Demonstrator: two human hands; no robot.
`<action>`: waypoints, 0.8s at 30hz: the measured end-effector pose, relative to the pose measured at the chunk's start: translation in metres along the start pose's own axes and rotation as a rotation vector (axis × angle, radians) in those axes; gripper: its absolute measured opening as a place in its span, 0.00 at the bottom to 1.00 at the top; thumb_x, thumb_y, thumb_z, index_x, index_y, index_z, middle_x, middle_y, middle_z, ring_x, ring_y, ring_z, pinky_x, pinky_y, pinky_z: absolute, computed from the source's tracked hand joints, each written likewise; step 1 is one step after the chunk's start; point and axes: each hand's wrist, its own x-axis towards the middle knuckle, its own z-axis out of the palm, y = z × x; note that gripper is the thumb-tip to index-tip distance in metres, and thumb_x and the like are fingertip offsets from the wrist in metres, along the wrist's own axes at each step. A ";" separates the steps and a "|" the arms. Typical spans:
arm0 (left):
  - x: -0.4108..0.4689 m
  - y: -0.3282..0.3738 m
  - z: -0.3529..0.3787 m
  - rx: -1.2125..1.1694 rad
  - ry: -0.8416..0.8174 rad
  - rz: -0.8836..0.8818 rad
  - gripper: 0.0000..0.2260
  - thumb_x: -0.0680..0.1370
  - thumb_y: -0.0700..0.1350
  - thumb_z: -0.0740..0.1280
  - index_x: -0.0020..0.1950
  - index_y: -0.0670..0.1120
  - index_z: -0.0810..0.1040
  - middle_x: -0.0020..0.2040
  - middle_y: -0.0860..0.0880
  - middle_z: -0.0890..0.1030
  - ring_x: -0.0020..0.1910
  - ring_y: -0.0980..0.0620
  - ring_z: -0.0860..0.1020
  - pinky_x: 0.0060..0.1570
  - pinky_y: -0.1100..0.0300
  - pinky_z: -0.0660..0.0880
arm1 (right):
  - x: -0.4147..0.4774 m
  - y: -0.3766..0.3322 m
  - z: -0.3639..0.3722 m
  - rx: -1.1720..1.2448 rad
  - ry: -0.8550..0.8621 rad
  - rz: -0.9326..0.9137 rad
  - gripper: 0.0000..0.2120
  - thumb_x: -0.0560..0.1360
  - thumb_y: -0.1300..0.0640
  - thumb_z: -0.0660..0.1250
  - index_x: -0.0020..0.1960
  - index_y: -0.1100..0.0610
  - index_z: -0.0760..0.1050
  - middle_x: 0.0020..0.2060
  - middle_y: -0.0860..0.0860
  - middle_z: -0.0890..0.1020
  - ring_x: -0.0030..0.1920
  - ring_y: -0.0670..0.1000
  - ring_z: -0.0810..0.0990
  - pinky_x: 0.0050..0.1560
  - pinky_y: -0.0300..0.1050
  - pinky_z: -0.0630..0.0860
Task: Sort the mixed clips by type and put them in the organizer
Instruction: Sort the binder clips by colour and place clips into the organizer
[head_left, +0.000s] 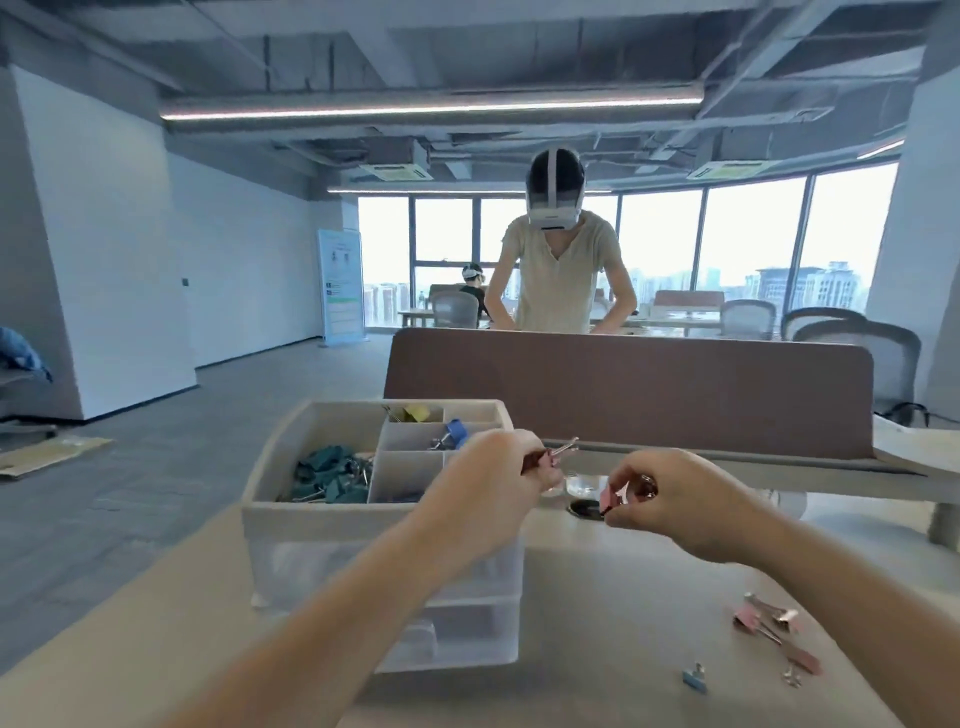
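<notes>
The organizer (311, 514) by the left hand (498, 478) is white with frosted clear drawers. Inside, left of that hand, the clips (332, 475) are dark teal-green; beyond it are a yellow clip (415, 413) and a blue clip (457, 431). The left hand pinches a brownish-red clip (535, 460) and the right hand (675, 499) a pink clip (609, 498). Nearer than the right hand, pink clips (774, 629) and a light-blue clip (694, 678) lie on the beige table (597, 649). Beyond both hands the partition (649, 389) is plain brown.

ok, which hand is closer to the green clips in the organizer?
Left. The left hand holds a clip above the organizer's right edge, just right of the green clips. The right hand pinches a pink clip further right, beyond the organizer.
</notes>
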 end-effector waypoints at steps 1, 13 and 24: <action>0.008 -0.005 -0.012 0.018 0.029 -0.006 0.12 0.81 0.49 0.65 0.42 0.43 0.77 0.34 0.47 0.76 0.31 0.53 0.70 0.32 0.63 0.66 | 0.011 -0.005 -0.002 0.031 0.003 -0.011 0.06 0.70 0.48 0.75 0.43 0.46 0.80 0.35 0.44 0.79 0.31 0.42 0.74 0.33 0.34 0.70; 0.110 -0.074 -0.053 0.268 -0.051 -0.114 0.06 0.77 0.48 0.71 0.43 0.47 0.78 0.38 0.51 0.78 0.37 0.56 0.75 0.34 0.64 0.64 | 0.118 -0.052 -0.003 0.063 0.040 -0.126 0.08 0.69 0.50 0.77 0.44 0.52 0.82 0.36 0.44 0.81 0.35 0.44 0.76 0.36 0.38 0.70; 0.139 -0.102 -0.041 0.393 -0.184 -0.129 0.06 0.76 0.44 0.71 0.50 0.45 0.84 0.43 0.50 0.82 0.42 0.51 0.80 0.42 0.61 0.74 | 0.172 -0.060 0.003 -0.017 0.037 -0.146 0.10 0.70 0.51 0.77 0.46 0.55 0.82 0.38 0.47 0.81 0.38 0.47 0.77 0.39 0.42 0.71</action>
